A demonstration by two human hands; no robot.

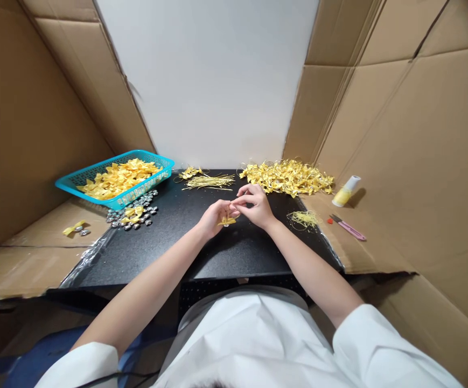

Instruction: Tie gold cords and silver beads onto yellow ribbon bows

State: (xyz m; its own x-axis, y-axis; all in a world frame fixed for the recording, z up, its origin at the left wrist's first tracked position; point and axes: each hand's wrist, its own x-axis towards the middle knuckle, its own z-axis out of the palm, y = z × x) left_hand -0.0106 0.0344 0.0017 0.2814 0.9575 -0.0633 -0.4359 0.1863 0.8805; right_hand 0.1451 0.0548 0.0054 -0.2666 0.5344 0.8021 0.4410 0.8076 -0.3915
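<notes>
1. While the fingertips of your left hand point(211, 220) and right hand point(258, 207) meet above the worktop point(156, 253), a yellow bow point(227, 221) hangs just below your left fingers.
2. Your left fingers are curled together, carrying the bow; your right thumb and forefinger come together at the left fingertips, though you cannot tell what, if anything, they pinch.
3. Straight beyond your fingers lies a bundle of thin yellow strips point(209, 182); beyond and to their right spreads a heap of yellow bows with ties point(288, 178).
4. Left of your fingers sit shiny silver pieces point(148, 210), and farther beyond, a turquoise basket point(137, 193) filled with yellow bows.
5. Right of your fingers lies a tangle of yellow thread point(304, 219), then a pink-handled cutter point(350, 229) and a standing spool point(344, 193).
</notes>
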